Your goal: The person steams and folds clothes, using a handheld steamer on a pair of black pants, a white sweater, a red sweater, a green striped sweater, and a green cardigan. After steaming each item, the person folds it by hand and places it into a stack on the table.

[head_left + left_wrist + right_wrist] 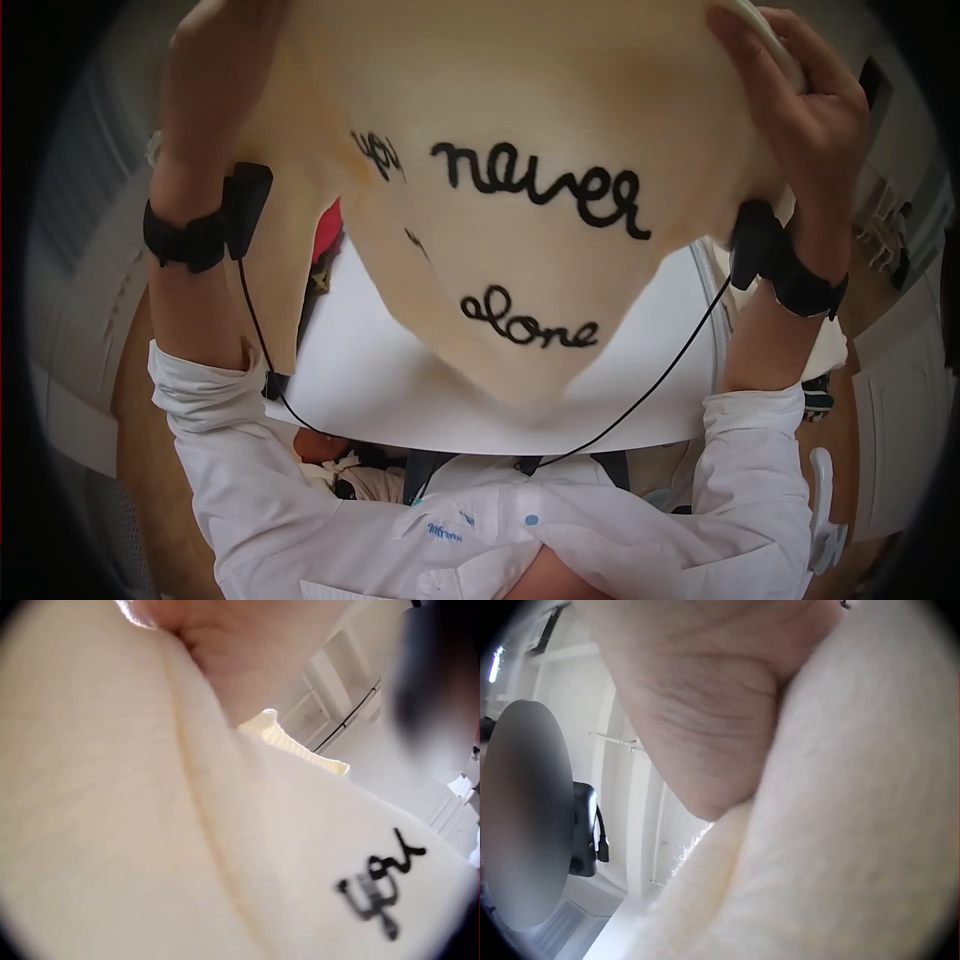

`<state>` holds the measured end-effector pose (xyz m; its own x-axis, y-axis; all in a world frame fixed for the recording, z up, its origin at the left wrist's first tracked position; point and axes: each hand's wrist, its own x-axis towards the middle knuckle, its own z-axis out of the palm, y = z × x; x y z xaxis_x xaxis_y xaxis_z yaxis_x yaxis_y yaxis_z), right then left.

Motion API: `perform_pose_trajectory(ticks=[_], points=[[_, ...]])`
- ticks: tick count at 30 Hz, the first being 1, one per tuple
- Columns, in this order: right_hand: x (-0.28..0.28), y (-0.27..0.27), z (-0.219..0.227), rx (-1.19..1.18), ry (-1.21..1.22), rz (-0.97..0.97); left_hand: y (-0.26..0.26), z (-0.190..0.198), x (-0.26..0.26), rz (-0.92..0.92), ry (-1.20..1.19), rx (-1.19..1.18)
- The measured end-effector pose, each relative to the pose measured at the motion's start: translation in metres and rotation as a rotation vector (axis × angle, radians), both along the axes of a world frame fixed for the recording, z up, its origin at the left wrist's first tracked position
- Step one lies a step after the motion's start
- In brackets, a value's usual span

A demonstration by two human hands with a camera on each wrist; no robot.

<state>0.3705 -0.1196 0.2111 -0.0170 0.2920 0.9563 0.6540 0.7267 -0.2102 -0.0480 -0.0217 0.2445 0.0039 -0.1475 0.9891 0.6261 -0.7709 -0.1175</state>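
A cream sweatshirt (520, 80) with black lettering, including "never" and "alone", hangs spread between my raised hands. At its upper right edge, my right hand (810, 90) grips the fabric, thumb in front and fingers behind. My left hand (215, 90) holds the upper left side; its fingertips are cut off by the top of the head view. In the left wrist view, the palm lies against the cloth, near a ribbed edge (300, 746) and the word "you". The right wrist view shows the palm (705, 705) close along the fabric, fingers out of sight.
Below the sweatshirt is a white table (330, 370), with its front edge near the person's body. A red item (327, 232) shows at the table's left side. Black cables (660, 375) run from both wrist cameras. A white chair armrest (822, 510) stands at the right.
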Motion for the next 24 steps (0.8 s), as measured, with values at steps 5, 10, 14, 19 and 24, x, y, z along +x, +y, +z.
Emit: perform_pose_trajectory(ticks=[5,10,14,19,24], points=[[0.001,0.057,-0.029,-0.293,-0.173,0.046,-0.008,-0.045,0.021,0.445,0.638,-0.482],[-0.007,0.175,-0.148,-0.330,-0.519,-0.341,0.067,-0.155,0.015,0.667,0.683,-0.979],[-0.028,0.179,-0.222,-0.963,-0.580,0.039,0.065,-0.235,0.054,0.287,0.911,-1.475],[-0.031,0.173,-0.250,-1.242,-0.737,-0.019,0.043,-0.282,0.086,0.325,1.021,-1.715],[-0.023,0.167,-0.252,-1.321,-0.774,-0.198,0.049,-0.292,0.079,0.317,0.980,-1.630]])
